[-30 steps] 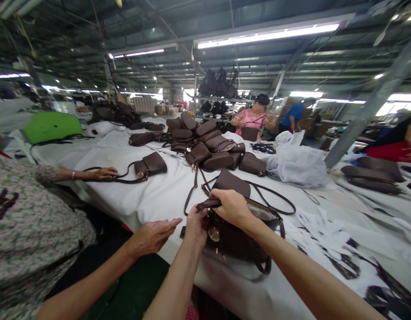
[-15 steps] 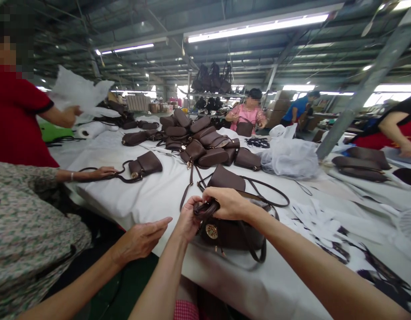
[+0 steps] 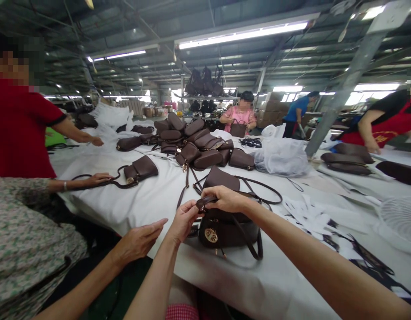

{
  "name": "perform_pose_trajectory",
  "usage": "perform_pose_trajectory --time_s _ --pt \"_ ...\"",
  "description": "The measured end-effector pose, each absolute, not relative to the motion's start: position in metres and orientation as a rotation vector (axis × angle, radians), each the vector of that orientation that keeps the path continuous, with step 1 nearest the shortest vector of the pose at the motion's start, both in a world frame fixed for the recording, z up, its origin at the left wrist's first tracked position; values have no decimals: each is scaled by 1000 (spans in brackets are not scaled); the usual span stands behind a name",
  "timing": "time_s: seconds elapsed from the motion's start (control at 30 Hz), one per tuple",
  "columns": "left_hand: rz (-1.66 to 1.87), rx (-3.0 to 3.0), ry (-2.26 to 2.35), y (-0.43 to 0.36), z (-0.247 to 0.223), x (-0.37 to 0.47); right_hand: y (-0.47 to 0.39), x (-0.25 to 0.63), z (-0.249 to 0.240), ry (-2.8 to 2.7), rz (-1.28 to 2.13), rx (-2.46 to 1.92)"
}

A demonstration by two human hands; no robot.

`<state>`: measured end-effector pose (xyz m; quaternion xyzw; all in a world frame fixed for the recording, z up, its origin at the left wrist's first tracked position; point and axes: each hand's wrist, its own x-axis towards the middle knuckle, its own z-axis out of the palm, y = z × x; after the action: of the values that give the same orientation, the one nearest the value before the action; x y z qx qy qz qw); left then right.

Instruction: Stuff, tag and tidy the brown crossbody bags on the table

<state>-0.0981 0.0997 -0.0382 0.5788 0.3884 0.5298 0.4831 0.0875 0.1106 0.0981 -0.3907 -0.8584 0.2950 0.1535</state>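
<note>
A dark brown handbag (image 3: pixel 237 233) with a round gold emblem (image 3: pixel 211 235) stands at the front edge of the table, its strap looping down in front. Above its top left corner, my left hand (image 3: pixel 183 221) pinches one end of a folded brown strap (image 3: pixel 205 203). From the other side my right hand (image 3: pixel 223 199) grips the same piece, fingers closed over it. Whether this piece is joined to the bag is hidden. Just behind lies another brown handbag (image 3: pixel 220 178) with its long strap curving right.
A co-worker's open hand (image 3: pixel 141 240) reaches in close to my left forearm; their other hand (image 3: pixel 98 178) rests on the strap of a small bag (image 3: pixel 141 171). Brown bags (image 3: pixel 205 142) are heaped mid-table. White wrapping (image 3: pixel 280 155), a pole (image 3: pixel 341 89) and a white fan (image 3: pixel 400 218) are to the right.
The brown piece between my hands shows now as a flatter folded strap, and my left hand has shifted slightly lower. At far left, the person in red has lowered the white sheet onto the table.
</note>
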Motion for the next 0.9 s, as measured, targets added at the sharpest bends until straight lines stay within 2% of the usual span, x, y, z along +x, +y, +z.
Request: perform_pose_trajectory --time_s 0.27,0.5,0.77,0.9 --pt "1278 1280 838 92 -24 -85 109 90 109 -2536 1055 -1103" --pt "1366 1171 724 75 -16 -76 93 81 125 -2698 649 -1232" --pt "1422 1095 587 69 0 -68 96 77 125 -2667 727 -1276" --pt "1442 1115 588 70 6 -70 104 85 140 -2656 808 -1218"
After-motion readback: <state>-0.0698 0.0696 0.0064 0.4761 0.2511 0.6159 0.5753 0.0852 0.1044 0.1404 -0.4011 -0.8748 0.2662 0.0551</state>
